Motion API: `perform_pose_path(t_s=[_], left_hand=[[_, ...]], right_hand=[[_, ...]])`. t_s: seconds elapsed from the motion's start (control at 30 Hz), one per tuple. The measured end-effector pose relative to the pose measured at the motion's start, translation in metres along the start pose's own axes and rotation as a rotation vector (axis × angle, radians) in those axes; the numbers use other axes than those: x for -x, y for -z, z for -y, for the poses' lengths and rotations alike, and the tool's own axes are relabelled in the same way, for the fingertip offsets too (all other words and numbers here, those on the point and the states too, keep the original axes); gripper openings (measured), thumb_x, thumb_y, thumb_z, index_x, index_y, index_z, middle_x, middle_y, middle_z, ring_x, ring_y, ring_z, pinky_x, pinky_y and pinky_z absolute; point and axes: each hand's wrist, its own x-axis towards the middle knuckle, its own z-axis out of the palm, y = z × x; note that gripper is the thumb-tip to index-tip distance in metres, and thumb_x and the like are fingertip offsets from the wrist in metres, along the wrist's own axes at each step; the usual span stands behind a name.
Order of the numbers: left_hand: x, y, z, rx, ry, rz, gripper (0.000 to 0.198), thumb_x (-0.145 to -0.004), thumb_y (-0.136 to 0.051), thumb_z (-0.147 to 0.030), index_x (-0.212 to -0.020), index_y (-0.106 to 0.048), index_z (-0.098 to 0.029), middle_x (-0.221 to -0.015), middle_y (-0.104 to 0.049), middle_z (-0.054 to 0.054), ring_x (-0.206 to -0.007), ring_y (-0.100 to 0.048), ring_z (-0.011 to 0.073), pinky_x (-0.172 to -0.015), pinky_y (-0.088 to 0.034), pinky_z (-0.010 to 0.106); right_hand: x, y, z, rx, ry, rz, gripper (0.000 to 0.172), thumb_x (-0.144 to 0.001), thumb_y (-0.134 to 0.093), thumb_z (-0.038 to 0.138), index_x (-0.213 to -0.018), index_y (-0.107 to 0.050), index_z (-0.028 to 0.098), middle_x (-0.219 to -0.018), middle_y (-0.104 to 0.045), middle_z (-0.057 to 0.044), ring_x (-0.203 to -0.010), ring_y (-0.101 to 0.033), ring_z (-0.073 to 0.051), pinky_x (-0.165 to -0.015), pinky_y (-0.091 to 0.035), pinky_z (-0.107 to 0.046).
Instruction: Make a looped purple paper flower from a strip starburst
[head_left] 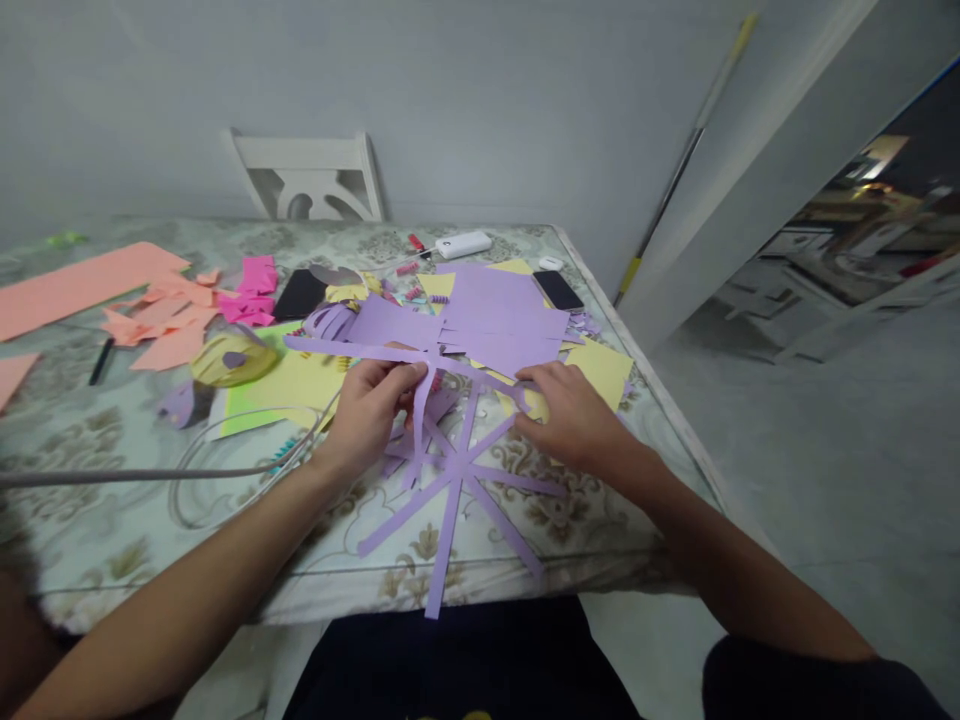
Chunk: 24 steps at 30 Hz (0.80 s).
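My left hand (373,405) is closed in a pinch on long purple paper strips (352,349) that run left and hang down from its fingers. My right hand (568,413) rests knuckles-up just to the right, its fingers curled onto the end of a purple strip (501,381). Below both hands a star of crossed purple paper strips (459,472) lies flat near the table's front edge. A stack of purple paper sheets (495,315) lies just beyond the hands.
Yellow sheets (604,365), orange paper pieces (161,315), pink scraps (255,290), a tape roll (232,360), two phones (559,290), a white power bank (463,244) and a cable (225,470) are on the patterned table (97,430). A white chair (307,178) stands behind.
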Motion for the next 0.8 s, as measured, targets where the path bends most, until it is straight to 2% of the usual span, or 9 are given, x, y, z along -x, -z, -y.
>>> perform_pose_path(t_s=[0.1, 0.2, 0.27, 0.37, 0.5, 0.57, 0.63, 0.7, 0.8], left_hand=[[0.001, 0.001, 0.002, 0.01, -0.002, 0.014, 0.021, -0.086, -0.07, -0.028, -0.069, -0.064, -0.017, -0.051, -0.053, -0.004, -0.038, -0.047, 0.0094, -0.035, -0.037, 0.022], [0.001, 0.0, 0.002, 0.031, -0.005, 0.043, 0.018, -0.086, -0.071, -0.027, -0.073, -0.065, -0.017, -0.053, -0.054, -0.005, -0.039, -0.048, 0.0085, -0.037, -0.039, 0.021], [0.001, -0.002, -0.002, 0.041, -0.006, 0.059, 0.015, -0.087, -0.071, -0.025, -0.076, -0.066, -0.016, -0.054, -0.055, -0.005, -0.039, -0.048, 0.0081, -0.038, -0.039, 0.02], [0.0, -0.01, -0.015, 0.071, -0.024, 0.071, 0.015, -0.086, -0.072, -0.024, -0.076, -0.064, -0.017, -0.056, -0.056, -0.005, -0.04, -0.051, 0.0085, -0.037, -0.04, 0.02], [0.006, -0.02, -0.037, 0.151, -0.052, 0.082, 0.013, -0.083, -0.075, -0.023, -0.079, -0.065, -0.017, -0.059, -0.058, -0.005, -0.041, -0.053, 0.0089, -0.036, -0.042, 0.019], [0.012, -0.021, -0.036, 0.153, 0.064, 0.086, 0.017, -0.084, -0.075, -0.027, -0.077, -0.064, -0.017, -0.058, -0.058, -0.005, -0.037, -0.05, 0.008, -0.032, -0.038, 0.018], [0.019, -0.019, -0.024, 0.122, 0.275, 0.076, 0.027, -0.085, -0.074, -0.034, -0.069, -0.063, -0.015, -0.053, -0.058, -0.003, -0.031, -0.045, 0.0065, -0.027, -0.03, 0.017], [0.025, -0.015, -0.006, 0.062, 0.446, 0.057, 0.024, -0.081, -0.076, -0.031, -0.069, -0.065, -0.013, -0.052, -0.06, -0.001, -0.031, -0.045, 0.0066, -0.028, -0.033, 0.016], [0.03, -0.008, 0.016, 0.01, 0.545, 0.104, 0.022, -0.078, -0.076, -0.029, -0.068, -0.066, -0.012, -0.053, -0.063, 0.002, -0.034, -0.048, 0.0069, -0.028, -0.034, 0.015]], right_hand=[[0.001, 0.014, -0.019, 0.155, -0.096, 0.162, 0.046, -0.085, -0.067, 0.03, -0.128, -0.066, 0.013, -0.12, -0.067, -0.02, -0.115, -0.061, -0.041, -0.099, -0.049, -0.055], [-0.007, 0.023, -0.036, 0.12, -0.104, 0.24, 0.048, -0.088, -0.07, 0.04, -0.128, -0.065, 0.015, -0.123, -0.068, -0.02, -0.12, -0.061, -0.04, -0.103, -0.048, -0.053], [-0.021, 0.025, -0.044, 0.019, -0.083, 0.184, 0.043, -0.089, -0.07, 0.041, -0.124, -0.066, 0.017, -0.129, -0.068, -0.017, -0.124, -0.062, -0.036, -0.107, -0.047, -0.049], [-0.053, 0.024, -0.053, -0.044, -0.075, 0.004, 0.038, -0.089, -0.069, 0.035, -0.122, -0.066, 0.017, -0.13, -0.069, -0.016, -0.123, -0.064, -0.033, -0.109, -0.047, -0.047], [-0.096, 0.013, -0.063, -0.032, -0.109, -0.03, 0.039, -0.088, -0.071, 0.031, -0.123, -0.066, 0.015, -0.131, -0.068, -0.018, -0.124, -0.064, -0.034, -0.108, -0.047, -0.048], [-0.108, 0.004, -0.067, -0.031, -0.126, -0.023, 0.041, -0.087, -0.072, 0.031, -0.123, -0.065, 0.013, -0.129, -0.068, -0.02, -0.12, -0.065, -0.035, -0.104, -0.049, -0.048], [-0.115, -0.003, -0.071, -0.031, -0.132, -0.019, 0.042, -0.086, -0.073, 0.031, -0.123, -0.065, 0.013, -0.126, -0.07, -0.02, -0.117, -0.066, -0.034, -0.102, -0.049, -0.047], [-0.117, -0.01, -0.075, -0.037, -0.134, -0.011, 0.041, -0.085, -0.074, 0.03, -0.121, -0.066, 0.014, -0.121, -0.072, -0.018, -0.113, -0.067, -0.032, -0.101, -0.05, -0.046], [-0.116, -0.016, -0.078, -0.052, -0.138, -0.003, 0.039, -0.083, -0.076, 0.032, -0.118, -0.067, 0.014, -0.114, -0.074, -0.016, -0.107, -0.068, -0.031, -0.097, -0.051, -0.043]])
